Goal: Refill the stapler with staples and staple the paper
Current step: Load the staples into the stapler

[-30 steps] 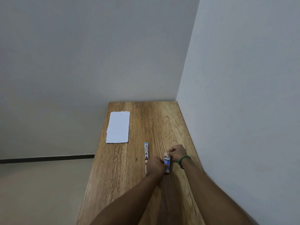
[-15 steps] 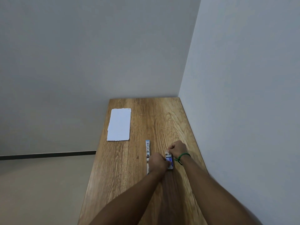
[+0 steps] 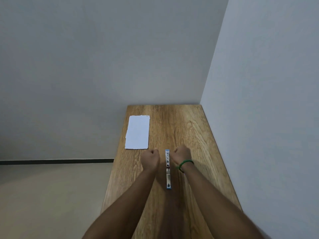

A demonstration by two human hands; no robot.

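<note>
Now stapler (image 3: 167, 169) flat on table (image 3: 189, 128) between fisted hands; both hands' fingers curled tight, touching nothing visible.

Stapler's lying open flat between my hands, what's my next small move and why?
Probably lower the right hand to the stapler channel to seat any staples it holds. Both fists are closed beside it; their contents are hidden. Paper waits untouched.

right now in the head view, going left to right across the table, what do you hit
paper → left hand → stapler → right hand → green wristband
</note>
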